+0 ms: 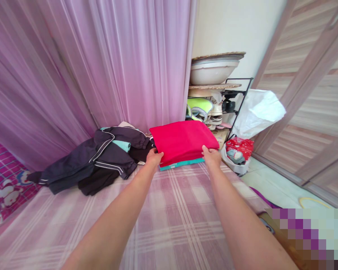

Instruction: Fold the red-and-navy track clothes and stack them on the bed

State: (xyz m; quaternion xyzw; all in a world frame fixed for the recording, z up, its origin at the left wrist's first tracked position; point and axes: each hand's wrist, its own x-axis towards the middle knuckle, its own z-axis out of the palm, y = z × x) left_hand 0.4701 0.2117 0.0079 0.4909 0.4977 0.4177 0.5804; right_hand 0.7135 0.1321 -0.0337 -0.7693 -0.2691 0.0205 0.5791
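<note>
A folded red garment point(183, 140) lies on top of a small stack at the far edge of the plaid bed sheet point(169, 210), with a teal folded piece point(180, 164) showing under it. My left hand point(153, 157) grips the stack's near left corner, fingers curled on the red cloth. My right hand point(211, 155) holds the near right corner the same way. Both arms are stretched out forward.
A heap of dark clothes point(101, 159) with white piping lies left of the stack. Pink curtains point(101, 63) hang behind. A shoe rack point(216, 108) with a white basin point(214, 69) stands at the back right, beside a white plastic bag point(256, 110) and a red bag point(239, 148).
</note>
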